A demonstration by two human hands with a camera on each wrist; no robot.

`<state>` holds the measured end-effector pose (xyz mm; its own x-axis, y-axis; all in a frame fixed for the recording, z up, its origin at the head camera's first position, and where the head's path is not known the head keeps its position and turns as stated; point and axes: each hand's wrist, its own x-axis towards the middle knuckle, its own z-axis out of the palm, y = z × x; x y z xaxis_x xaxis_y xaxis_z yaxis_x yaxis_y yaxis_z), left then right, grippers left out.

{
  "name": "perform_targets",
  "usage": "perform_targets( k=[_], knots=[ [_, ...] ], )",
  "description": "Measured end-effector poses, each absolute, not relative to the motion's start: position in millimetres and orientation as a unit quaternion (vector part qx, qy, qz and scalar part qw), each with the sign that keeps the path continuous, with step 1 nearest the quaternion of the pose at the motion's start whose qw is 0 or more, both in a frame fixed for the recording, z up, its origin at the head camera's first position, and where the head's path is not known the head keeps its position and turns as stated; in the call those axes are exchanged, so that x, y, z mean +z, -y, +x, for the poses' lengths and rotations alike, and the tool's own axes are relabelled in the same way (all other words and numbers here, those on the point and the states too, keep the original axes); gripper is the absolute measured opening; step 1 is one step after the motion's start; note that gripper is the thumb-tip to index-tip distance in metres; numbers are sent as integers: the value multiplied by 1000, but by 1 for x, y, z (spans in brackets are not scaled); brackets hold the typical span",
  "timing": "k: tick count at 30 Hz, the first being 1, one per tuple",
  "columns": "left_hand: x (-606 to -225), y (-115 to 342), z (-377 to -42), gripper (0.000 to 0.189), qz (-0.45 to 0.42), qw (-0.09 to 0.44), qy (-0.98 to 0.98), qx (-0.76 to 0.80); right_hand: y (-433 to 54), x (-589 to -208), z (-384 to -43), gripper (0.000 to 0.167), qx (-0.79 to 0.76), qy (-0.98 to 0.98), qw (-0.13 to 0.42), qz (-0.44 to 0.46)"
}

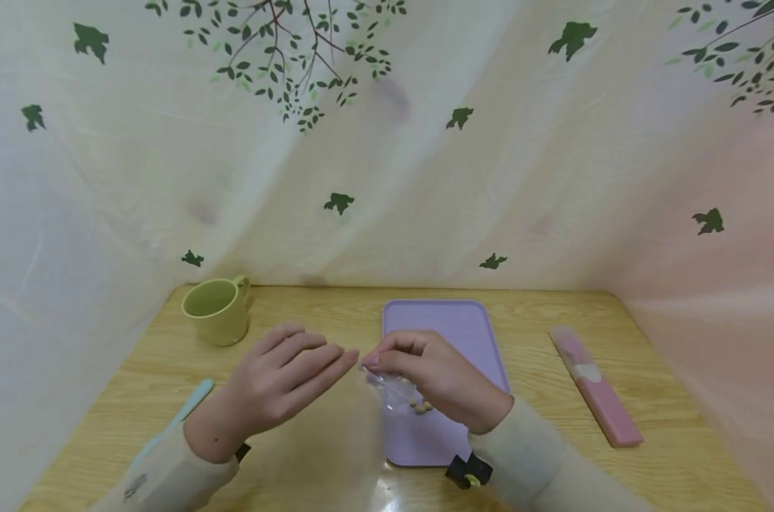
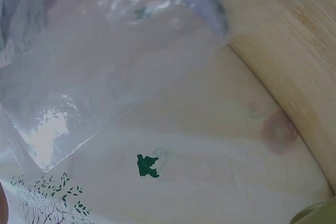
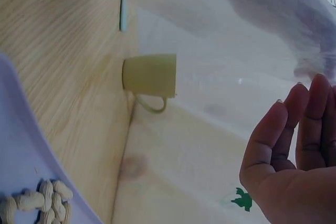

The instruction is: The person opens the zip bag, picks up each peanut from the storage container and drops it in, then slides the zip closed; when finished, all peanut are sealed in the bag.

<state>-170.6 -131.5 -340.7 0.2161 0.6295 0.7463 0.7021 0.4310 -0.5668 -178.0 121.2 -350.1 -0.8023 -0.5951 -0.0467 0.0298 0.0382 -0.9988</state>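
Note:
A clear plastic bag (image 1: 393,391) hangs between both hands, over the lilac tray (image 1: 438,313). My right hand (image 1: 435,373) pinches the bag's upper edge between thumb and fingertips. Opposite it, my left hand (image 1: 284,373) brings its fingertips to the same edge, fingers long and thumb hidden. Through the hazy film in the right wrist view, those left fingertips taper together at the edge. Several peanuts (image 1: 420,407) lie on the tray; the right wrist view shows the peanuts (image 3: 46,198) more closely. In the left wrist view the bag (image 2: 105,66) covers much of the picture.
A yellow-green mug (image 1: 217,313) stands at the table's back left. Partly behind the left forearm lies a light-blue stick-like handle (image 1: 191,398). A slim pink case (image 1: 607,405) with a pale band lies on the right. A printed cloth (image 1: 393,235) hangs behind the table.

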Motion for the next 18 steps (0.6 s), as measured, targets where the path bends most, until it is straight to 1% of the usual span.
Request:
perform_targets(
  k=[3,9,14,18],
  knots=[
    [-340,129,-170,21,-528,584,615,-44,-120,-350,-176,14,-677,-663,253,-194],
    [-342,127,-167,20,-515,597,613,-52,-118,-350,-172,14,-694,-642,273,-178],
    [-346,127,-165,20,-505,592,626,-48,-120,-350,-170,14,-675,-655,260,-218],
    [-347,127,-161,20,-500,587,635,-43,-124,-349,-167,19,-643,-676,252,-256]
  ],
)
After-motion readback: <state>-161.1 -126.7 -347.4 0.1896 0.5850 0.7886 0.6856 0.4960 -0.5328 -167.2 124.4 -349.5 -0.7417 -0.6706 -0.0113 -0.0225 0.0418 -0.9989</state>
